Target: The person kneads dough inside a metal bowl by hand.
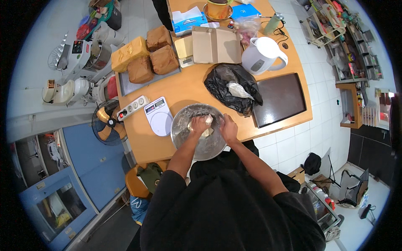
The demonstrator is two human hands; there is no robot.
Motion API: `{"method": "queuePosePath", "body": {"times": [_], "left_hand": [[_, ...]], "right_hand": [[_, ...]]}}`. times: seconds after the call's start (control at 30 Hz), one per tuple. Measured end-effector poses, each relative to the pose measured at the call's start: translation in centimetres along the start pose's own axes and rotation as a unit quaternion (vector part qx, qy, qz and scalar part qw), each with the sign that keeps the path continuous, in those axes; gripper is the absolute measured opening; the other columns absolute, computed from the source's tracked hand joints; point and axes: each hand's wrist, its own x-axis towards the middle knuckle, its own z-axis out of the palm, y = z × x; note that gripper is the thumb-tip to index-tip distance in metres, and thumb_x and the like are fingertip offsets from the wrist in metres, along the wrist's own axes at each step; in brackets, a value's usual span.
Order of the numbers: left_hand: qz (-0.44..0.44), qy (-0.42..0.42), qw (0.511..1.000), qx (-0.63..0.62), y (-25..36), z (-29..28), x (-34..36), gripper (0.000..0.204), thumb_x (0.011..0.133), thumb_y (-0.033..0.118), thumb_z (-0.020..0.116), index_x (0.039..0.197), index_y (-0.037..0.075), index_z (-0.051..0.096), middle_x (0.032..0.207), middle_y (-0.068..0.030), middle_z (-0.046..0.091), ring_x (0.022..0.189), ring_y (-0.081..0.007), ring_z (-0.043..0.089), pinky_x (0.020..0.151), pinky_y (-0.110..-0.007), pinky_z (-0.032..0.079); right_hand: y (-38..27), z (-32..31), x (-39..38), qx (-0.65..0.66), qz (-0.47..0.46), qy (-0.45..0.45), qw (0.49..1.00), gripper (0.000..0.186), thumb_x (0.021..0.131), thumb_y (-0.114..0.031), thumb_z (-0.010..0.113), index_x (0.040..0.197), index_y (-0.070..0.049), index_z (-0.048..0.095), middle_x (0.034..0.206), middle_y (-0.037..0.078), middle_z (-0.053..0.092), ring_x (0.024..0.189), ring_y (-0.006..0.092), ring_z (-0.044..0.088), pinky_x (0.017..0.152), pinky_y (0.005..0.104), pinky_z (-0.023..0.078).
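Note:
A floured metal bowl [184,121] rests at the near edge of the wooden table [184,90]. Inside it lies a pale lump of dough [207,132]. My left hand [200,124] is closed over the dough from the left. My right hand [228,127] presses on it from the right, fingers curled. Both hands are dusted with flour. Most of the dough is hidden under the hands.
Left of the bowl are a white kitchen scale [158,116] and a power strip [133,107]. Behind it lie a black plastic bag [232,88], a dark baking tray [280,98], a white kettle [263,54], a brown box [217,44] and wrapped loaves [144,58].

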Motion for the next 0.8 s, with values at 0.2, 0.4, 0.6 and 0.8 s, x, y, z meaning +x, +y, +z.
{"method": "queuePosePath", "body": {"times": [0.2, 0.4, 0.6, 0.8], "left_hand": [[-0.05, -0.04, 0.995, -0.072, 0.0, -1.7, 1.3, 0.036, 0.058, 0.035, 0.076, 0.08, 0.007, 0.07, 0.078, -0.0181, 0.066, 0.079, -0.0382, 0.062, 0.081, -0.046, 0.048], [-0.277, -0.162, 0.93, -0.179, -1.4, -3.0, 1.6, 0.048, 0.064, 0.035, 0.075, 0.088, -0.005, 0.065, 0.091, -0.0279, 0.063, 0.09, -0.0399, 0.062, 0.075, -0.047, 0.048], [-0.154, -0.252, 0.911, -0.289, 2.5, -9.2, 3.4, 0.048, 0.084, 0.046, 0.057, 0.108, 0.005, 0.062, 0.102, -0.0229, 0.063, 0.102, -0.0396, 0.058, 0.089, -0.048, 0.042], [-0.018, -0.225, 0.968, -0.111, -0.5, -9.2, 0.8, 0.049, 0.07, 0.028, 0.071, 0.115, 0.012, 0.062, 0.128, -0.0158, 0.051, 0.121, -0.0364, 0.044, 0.098, -0.056, 0.033]], "right_hand": [[0.1, -0.4, -0.1, -0.012, 0.009, 0.005, 1.0, 0.015, 0.083, -0.012, 0.056, 0.094, -0.006, 0.048, 0.088, 0.018, 0.06, 0.074, 0.0397, 0.062, 0.063, 0.049, 0.049], [0.0, 0.3, -0.1, -0.017, -0.012, -0.001, 1.0, 0.019, 0.082, -0.013, 0.058, 0.097, -0.007, 0.049, 0.089, 0.017, 0.06, 0.074, 0.0387, 0.062, 0.063, 0.0491, 0.049], [0.7, -0.2, 0.0, -0.011, 0.015, 0.01, 1.0, 0.014, 0.085, -0.013, 0.055, 0.095, -0.005, 0.051, 0.09, 0.019, 0.061, 0.077, 0.0413, 0.061, 0.066, 0.0504, 0.047], [0.2, 0.0, 0.0, -0.01, 0.003, 0.035, 0.999, 0.012, 0.087, -0.014, 0.054, 0.093, -0.005, 0.051, 0.087, 0.019, 0.061, 0.076, 0.0414, 0.061, 0.065, 0.0509, 0.047]]}}
